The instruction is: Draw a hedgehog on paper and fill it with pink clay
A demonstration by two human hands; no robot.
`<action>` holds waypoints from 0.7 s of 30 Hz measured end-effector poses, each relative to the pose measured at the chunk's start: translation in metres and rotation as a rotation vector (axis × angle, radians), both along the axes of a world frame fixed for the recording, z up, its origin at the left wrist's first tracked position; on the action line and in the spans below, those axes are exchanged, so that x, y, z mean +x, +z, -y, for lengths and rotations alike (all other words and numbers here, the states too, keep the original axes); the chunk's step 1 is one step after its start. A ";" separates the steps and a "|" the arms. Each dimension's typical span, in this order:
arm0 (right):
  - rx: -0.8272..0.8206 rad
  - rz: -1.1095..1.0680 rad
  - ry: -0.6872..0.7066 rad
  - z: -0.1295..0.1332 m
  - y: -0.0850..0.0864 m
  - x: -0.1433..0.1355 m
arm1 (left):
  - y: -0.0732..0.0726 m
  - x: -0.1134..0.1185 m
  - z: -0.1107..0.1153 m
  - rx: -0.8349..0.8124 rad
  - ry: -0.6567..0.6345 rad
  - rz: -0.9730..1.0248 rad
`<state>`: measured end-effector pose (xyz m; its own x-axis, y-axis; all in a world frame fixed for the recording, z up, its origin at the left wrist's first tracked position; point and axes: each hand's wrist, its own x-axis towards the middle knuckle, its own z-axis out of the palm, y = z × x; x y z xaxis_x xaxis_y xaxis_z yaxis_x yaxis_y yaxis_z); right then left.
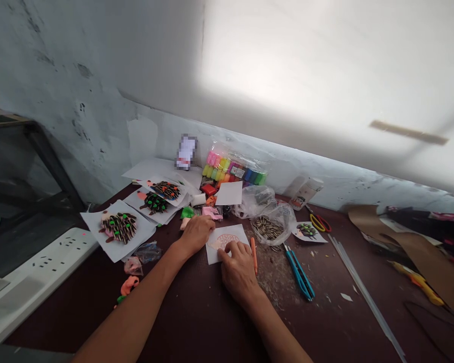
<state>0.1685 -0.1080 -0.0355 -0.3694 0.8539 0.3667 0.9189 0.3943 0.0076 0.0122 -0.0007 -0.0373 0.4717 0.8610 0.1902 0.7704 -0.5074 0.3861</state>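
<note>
A small white paper card lies on the dark table in front of me. It carries an orange-outlined drawing of a hedgehog with a peach-coloured patch at its left. My left hand holds the card's upper left edge, its fingers together and bent down. Over the lower part of the card is my right hand, fingers curled and thumb against the peach patch; anything between the fingertips is hidden. An orange pen lies just right of the card. Pink clay and green clay sit beyond my left hand.
Finished-looking seed hedgehogs lie on paper at left, near a white power strip. A bag of striped seeds, a teal utility knife and red-yellow scissors are at right. Coloured clay packs lean against the wall.
</note>
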 end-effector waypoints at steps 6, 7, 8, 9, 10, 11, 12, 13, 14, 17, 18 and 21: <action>-0.013 -0.024 0.050 0.001 0.002 -0.002 | 0.001 0.000 0.000 -0.008 0.003 0.003; -0.016 -0.037 0.053 0.002 0.002 -0.002 | 0.002 0.000 0.000 -0.009 0.003 0.002; -0.017 -0.050 0.052 0.002 0.002 -0.003 | 0.002 0.001 0.001 -0.011 0.004 -0.001; -0.016 -0.063 0.047 0.002 0.002 -0.003 | 0.003 0.001 0.001 -0.012 0.005 -0.005; -0.014 -0.072 0.040 0.002 0.002 -0.003 | 0.004 0.001 0.001 -0.014 0.007 -0.010; -0.014 -0.076 0.031 0.001 0.002 -0.003 | 0.004 0.001 0.002 -0.015 0.010 -0.015; -0.017 -0.075 0.024 0.001 0.002 -0.003 | 0.005 0.001 0.002 -0.017 0.011 -0.020; -0.023 -0.071 0.022 0.001 0.002 -0.002 | 0.006 0.001 0.002 -0.020 0.011 -0.026; -0.030 -0.068 0.025 0.002 0.002 -0.002 | 0.006 0.001 0.003 -0.022 0.010 -0.031; -0.038 -0.102 0.039 0.002 0.001 -0.002 | 0.008 0.001 0.004 -0.030 0.011 -0.045; -0.034 -0.127 0.034 0.002 0.001 -0.002 | 0.009 0.001 0.004 -0.032 0.015 -0.049; -0.011 -0.178 -0.018 0.002 0.001 -0.001 | 0.011 0.001 0.005 -0.034 0.025 -0.059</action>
